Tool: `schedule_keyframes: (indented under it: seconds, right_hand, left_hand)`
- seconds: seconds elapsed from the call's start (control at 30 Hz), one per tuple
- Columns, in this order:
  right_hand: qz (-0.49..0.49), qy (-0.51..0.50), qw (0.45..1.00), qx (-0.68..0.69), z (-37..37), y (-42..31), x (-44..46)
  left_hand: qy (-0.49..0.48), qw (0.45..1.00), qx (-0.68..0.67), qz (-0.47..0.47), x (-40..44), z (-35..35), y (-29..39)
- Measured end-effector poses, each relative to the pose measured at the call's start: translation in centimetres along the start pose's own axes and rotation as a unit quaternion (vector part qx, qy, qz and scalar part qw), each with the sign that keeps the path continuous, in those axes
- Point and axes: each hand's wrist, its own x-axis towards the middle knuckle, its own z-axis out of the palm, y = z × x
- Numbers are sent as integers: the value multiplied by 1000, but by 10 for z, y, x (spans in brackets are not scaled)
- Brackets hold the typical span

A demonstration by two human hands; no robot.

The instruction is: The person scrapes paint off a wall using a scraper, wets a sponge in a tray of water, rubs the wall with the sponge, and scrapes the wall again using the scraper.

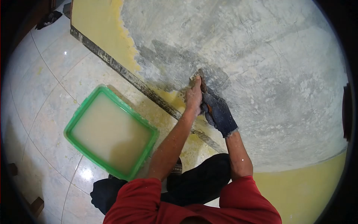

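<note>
My right hand (pixel 219 112), in a dark glove, is wrapped round the orange handle (pixel 210 109) of a scraper. The scraper's blade (pixel 201 76) lies against the grey, scraped part of the wall (pixel 179 48), near its lower edge. Bare and ungloved, my left hand (pixel 193 96) presses its fingers on the blade, just left of the glove. Bits of yellow paint (pixel 175 99) remain on the wall below both hands. What the left palm touches is hidden.
A green basin (pixel 100 163) of cloudy liquid stands on the tiled floor (pixel 56 123) at left. A dark baseboard (pixel 130 80) runs diagonally between floor and wall. Yellow paint (pixel 97 22) borders the grey area. My bent knees are below my arms.
</note>
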Motion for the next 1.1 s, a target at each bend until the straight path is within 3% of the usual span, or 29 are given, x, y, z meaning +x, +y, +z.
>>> schedule_keyframes:
  seconds: [0.07, 0.1, 0.13, 0.17, 0.3, 0.37, 0.43, 0.53, 0.6, 0.7, 0.73, 0.8, 0.83, 0.9, 0.97, 1.03, 1.07, 1.1]
  right_hand:
    - [-92, -14, 985, -144, -7, 3, -3]
    - [-141, -25, 966, -216, -11, 2, -3]
    - [-19, 35, 996, -75, -10, -1, -7]
    - [109, 89, 988, 67, -6, -4, -12]
    - [117, 48, 990, 62, -13, -4, -20]
    - [114, 42, 992, 14, -18, -1, -23]
    - [101, 41, 994, -28, -18, -6, -25]
    - [167, 54, 984, -7, -16, -14, -26]
    - [-55, 54, 991, -110, -14, 2, -23]
    - [-63, 97, 971, -210, -11, 13, -21]
    - [-61, 100, 971, -211, -14, 29, -18]
    - [-297, 106, 862, -397, -24, 54, -17]
    - [-295, 106, 861, -400, -24, 55, -21]
    - [-120, 82, 948, -282, -14, 26, -23]
    - [-131, 99, 955, -248, -12, 39, -20]
    - [66, 20, 995, -77, -13, 43, -17]
    - [63, 21, 995, -80, -12, 33, -17]
    - [-7, 38, 992, -118, -9, 17, -20]
  left_hand:
    - [11, 990, -141, -17, 8, 5, -22]
    - [16, 990, -140, -11, 12, 7, -26]
    - [21, 980, -190, -46, 14, 7, -33]
    - [30, 966, -243, -81, 12, 1, -41]
    - [-10, 930, -364, -50, -34, -5, -23]
    - [31, 931, -360, -43, -23, -8, -41]
    - [-53, 925, -373, 55, -14, -17, -55]
    - [-41, 923, -382, 15, -18, -18, -51]
    - [-17, 917, -393, -63, -37, -16, -41]
    - [-82, 943, -309, -96, -23, -31, -65]
    - [-62, 940, -323, -94, -20, -29, -72]
    - [-55, 938, -327, -103, -26, -22, -71]
    - [-51, 937, -332, -101, -28, -18, -66]
    - [-63, 933, -344, -84, -9, -18, -76]
    - [-72, 929, -356, -73, 3, -19, -86]
    - [-76, 927, -361, -73, 10, -20, -85]
    - [-80, 926, -362, -71, 13, -22, -85]
    - [-93, 926, -364, -45, 16, -24, -85]
